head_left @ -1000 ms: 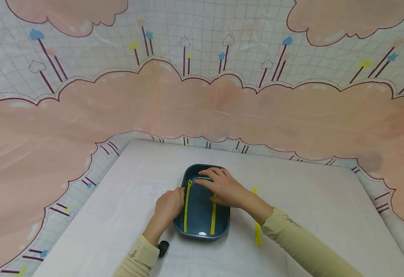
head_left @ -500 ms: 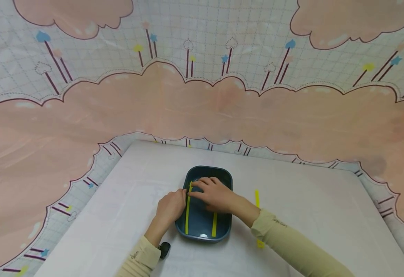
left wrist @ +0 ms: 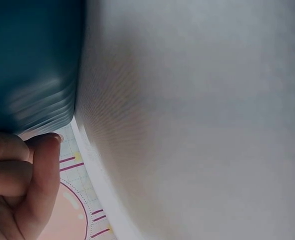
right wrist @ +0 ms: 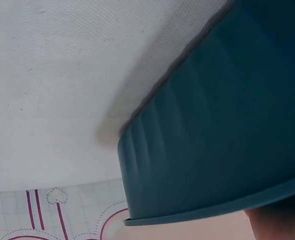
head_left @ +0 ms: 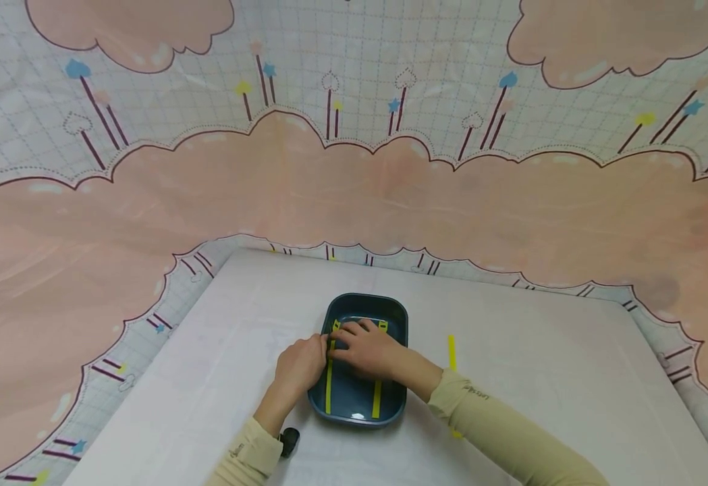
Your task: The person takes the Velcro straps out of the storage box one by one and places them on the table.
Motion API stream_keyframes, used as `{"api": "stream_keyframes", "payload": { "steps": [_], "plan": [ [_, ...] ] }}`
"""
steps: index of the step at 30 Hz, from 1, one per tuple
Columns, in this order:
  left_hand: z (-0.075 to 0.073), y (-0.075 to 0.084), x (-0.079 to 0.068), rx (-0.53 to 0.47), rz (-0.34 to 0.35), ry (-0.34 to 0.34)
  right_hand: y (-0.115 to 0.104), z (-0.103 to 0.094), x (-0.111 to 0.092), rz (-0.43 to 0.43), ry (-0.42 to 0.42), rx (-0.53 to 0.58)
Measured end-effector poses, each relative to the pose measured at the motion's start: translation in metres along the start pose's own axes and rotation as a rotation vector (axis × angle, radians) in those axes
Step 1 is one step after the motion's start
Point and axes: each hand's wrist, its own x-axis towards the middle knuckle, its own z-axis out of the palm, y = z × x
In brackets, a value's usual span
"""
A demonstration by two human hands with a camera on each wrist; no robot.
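Note:
A dark teal rectangular basin (head_left: 360, 418) stands on the white table. Inside it lie two long flat yellow strips with holed heads, a left strip (head_left: 329, 388) and a right strip (head_left: 376, 401). My left hand (head_left: 300, 364) grips the basin's left rim; in the left wrist view its bent fingers (left wrist: 46, 175) are at the basin wall. My right hand (head_left: 368, 351) is inside the basin with loosely bent fingers, their tips at the upper part of the left strip. The right hand covers the middle of the right strip.
A third yellow strip (head_left: 451, 354) lies on the white table (head_left: 542, 364) to the right of the basin, partly hidden under the right sleeve (head_left: 499, 422). A small black device (head_left: 289, 442) is at the left wrist. A cloud-patterned cloth (head_left: 354, 182) hangs behind.
My right hand has moved left and toward me inside the basin, from over the right strip to the left one, uncovering the right strip's head. My left hand has kept its hold on the rim.

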Motion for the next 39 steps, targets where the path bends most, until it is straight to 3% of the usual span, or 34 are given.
{"api": "stream_keyframes", "payload": {
  "steps": [12, 25, 39],
  "plan": [
    [0.0011, 0.0009, 0.0015, -0.008, -0.035, -0.028, -0.0031, 0.0023, -0.0018, -0.018, -0.065, -0.036],
    [-0.0009, 0.0013, -0.001, 0.001, -0.006, 0.007, -0.0019, 0.0067, 0.0017, -0.071, 0.0, -0.073],
    [-0.0004, -0.0001, -0.0012, -0.02, 0.0, 0.006, -0.0025, 0.0047, 0.0047, -0.141, -0.047, -0.187]
  ]
}}
